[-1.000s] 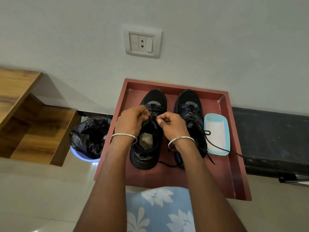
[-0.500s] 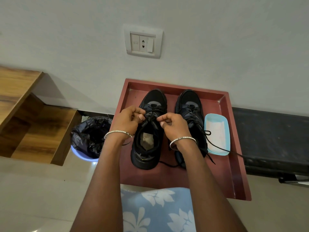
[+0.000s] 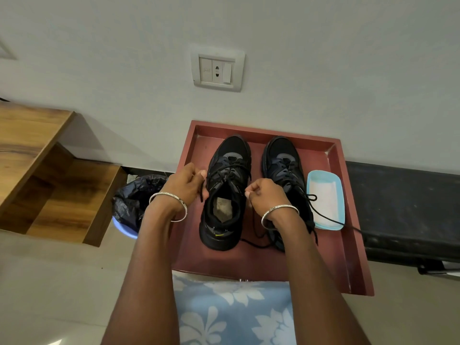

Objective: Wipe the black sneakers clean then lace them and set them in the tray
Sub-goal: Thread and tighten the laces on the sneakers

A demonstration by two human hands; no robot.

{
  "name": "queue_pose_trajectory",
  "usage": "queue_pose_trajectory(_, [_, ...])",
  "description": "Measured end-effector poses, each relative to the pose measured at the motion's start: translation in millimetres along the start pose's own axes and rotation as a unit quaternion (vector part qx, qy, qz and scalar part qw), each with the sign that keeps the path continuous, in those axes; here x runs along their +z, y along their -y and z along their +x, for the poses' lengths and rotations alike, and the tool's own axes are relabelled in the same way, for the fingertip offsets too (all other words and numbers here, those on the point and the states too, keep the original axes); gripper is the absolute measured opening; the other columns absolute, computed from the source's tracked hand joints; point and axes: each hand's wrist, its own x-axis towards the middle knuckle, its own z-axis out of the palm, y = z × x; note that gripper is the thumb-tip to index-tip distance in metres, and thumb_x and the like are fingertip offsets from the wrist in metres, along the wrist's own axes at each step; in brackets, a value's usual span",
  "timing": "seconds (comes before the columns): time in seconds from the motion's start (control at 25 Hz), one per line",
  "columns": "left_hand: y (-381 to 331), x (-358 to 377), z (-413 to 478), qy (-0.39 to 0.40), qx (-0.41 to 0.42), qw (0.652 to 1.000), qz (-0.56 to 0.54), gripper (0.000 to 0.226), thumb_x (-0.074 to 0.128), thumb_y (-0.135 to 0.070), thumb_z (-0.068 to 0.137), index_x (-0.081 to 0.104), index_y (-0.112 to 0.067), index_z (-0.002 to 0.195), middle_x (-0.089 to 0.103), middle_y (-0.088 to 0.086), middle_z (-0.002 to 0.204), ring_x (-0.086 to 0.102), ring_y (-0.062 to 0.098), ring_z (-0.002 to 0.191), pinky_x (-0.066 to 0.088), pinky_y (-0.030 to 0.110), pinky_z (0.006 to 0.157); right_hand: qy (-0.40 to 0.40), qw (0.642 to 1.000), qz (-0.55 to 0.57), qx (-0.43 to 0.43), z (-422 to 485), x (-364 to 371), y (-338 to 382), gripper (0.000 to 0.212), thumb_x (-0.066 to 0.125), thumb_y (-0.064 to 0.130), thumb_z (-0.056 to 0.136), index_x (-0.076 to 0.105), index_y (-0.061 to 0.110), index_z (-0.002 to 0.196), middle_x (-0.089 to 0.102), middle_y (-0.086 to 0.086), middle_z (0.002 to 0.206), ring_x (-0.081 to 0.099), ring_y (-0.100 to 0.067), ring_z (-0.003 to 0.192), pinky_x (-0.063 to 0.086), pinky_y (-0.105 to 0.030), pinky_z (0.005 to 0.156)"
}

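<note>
Two black sneakers stand side by side, toes toward the wall, in a dark red tray. My left hand pinches one end of the left sneaker's lace at the shoe's left side. My right hand pinches the other end at its right side, so the lace runs taut across the tongue. The right sneaker is partly hidden behind my right wrist, and its loose lace trails right over the tray's edge.
A light blue dish with a white cloth lies in the tray right of the shoes. A bin with a black bag stands left of the tray, beside wooden shelving. The wall with a socket is just behind.
My hands have drawn apart from the middle of the left sneaker to either side, pulling the lace ends outward and tightening the lace.
</note>
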Motion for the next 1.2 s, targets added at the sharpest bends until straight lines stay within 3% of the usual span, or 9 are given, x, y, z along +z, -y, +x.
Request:
queue_pose_trajectory(0.08, [-6,7,-7,-0.014,0.002,1.0,-0.027,0.025,0.047,-0.03,0.104,0.048,-0.01,0.089,0.062,0.004,0.06,0.061,0.023,0.053,0.051,0.034,0.063,0.007,0.992,0.124,0.031,-10,-1,-1,0.009,0.056,0.016,0.1,0.064,0.014,0.095,0.068,-0.006,0.085,0.069,-0.019,0.065,0.058,-0.034,0.076])
queue_pose_trajectory(0.2, [-13,21,-20,-0.083,0.02,0.987,0.133,0.024,0.058,-0.039,0.097,0.049,-0.02,0.086,0.054,-0.009,0.065,0.05,0.008,0.059,0.033,0.021,0.054,0.046,0.983,0.164,0.062,-32,-8,-7,0.035,0.054,0.038,0.101,0.07,0.01,0.09,0.06,-0.002,0.072,0.055,-0.015,0.048,0.053,-0.031,0.054])
queue_pose_trajectory(0.32, [-26,27,-41,-0.163,0.031,0.972,0.167,0.018,0.063,-0.039,0.094,0.053,-0.025,0.088,0.051,-0.013,0.064,0.046,0.014,0.063,0.026,0.02,0.051,0.063,0.988,0.134,0.044,-59,-23,-9,0.047,0.055,0.048,0.098,0.075,0.012,0.074,0.052,0.001,0.057,0.045,-0.011,0.045,0.044,-0.028,0.049])
queue_pose_trajectory(0.44, [-36,35,-67,-0.191,0.019,0.953,0.236,0.018,0.056,-0.037,0.097,0.057,-0.019,0.097,0.062,-0.003,0.076,0.052,0.022,0.068,0.034,0.029,0.056,0.022,0.965,0.263,0.008,-86,-45,9,0.042,0.056,0.043,0.099,0.073,0.01,0.079,0.045,0.0,0.056,0.036,-0.009,0.042,0.033,-0.026,0.045])
queue_pose_trajectory(0.56, [-48,31,-80,-0.155,-0.037,0.935,0.318,0.033,0.054,-0.048,0.096,0.058,-0.017,0.107,0.069,0.009,0.098,0.064,0.034,0.088,0.041,0.033,0.065,-0.047,0.953,0.298,-0.031,-101,-78,44,0.04,0.053,0.041,0.101,0.074,0.012,0.082,0.045,0.001,0.056,0.035,-0.005,0.04,0.029,-0.022,0.046])
queue_pose_trajectory(0.68, [-53,29,-68,-0.09,-0.08,0.956,0.269,0.053,0.058,-0.062,0.089,0.058,-0.016,0.116,0.067,0.011,0.11,0.063,0.036,0.101,0.047,0.036,0.074,-0.052,0.953,0.291,-0.066,-111,-104,82,0.039,0.05,0.037,0.104,0.076,0.011,0.09,0.047,0.005,0.055,0.037,0.0,0.037,0.033,-0.015,0.045])
queue_pose_trajectory(0.8, [-52,40,-60,-0.042,-0.097,0.955,0.278,0.076,0.058,-0.077,0.076,0.052,-0.021,0.127,0.068,0.009,0.114,0.065,0.034,0.103,0.055,0.041,0.082,-0.067,0.944,0.313,-0.079,-119,-123,116,0.037,0.05,0.03,0.104,0.076,0.006,0.092,0.049,0.012,0.05,0.041,0.001,0.038,0.034,-0.012,0.042])
queue_pose_trajectory(0.96, [-41,49,-53,-0.052,-0.085,0.95,0.297,0.076,0.055,-0.079,0.077,0.049,-0.028,0.134,0.07,0.008,0.108,0.067,0.032,0.098,0.058,0.041,0.079,-0.093,0.928,0.35,-0.086,-119,-145,154,0.038,0.049,0.028,0.104,0.072,0.013,0.078,0.037,0.004,0.055,0.03,-0.003,0.035,0.028,-0.014,0.038])
queue_pose_trajectory(1.2, [-34,61,-43,-0.1,-0.094,0.948,0.287,0.071,0.057,-0.07,0.084,0.042,-0.036,0.145,0.072,0.004,0.107,0.069,0.027,0.096,0.054,0.034,0.072,-0.084,0.901,0.415,-0.099,-120,-155,184,0.038,0.051,0.023,0.104,0.065,0.008,0.072,0.037,0.008,0.046,0.024,-0.005,0.035,0.022,-0.019,0.035])
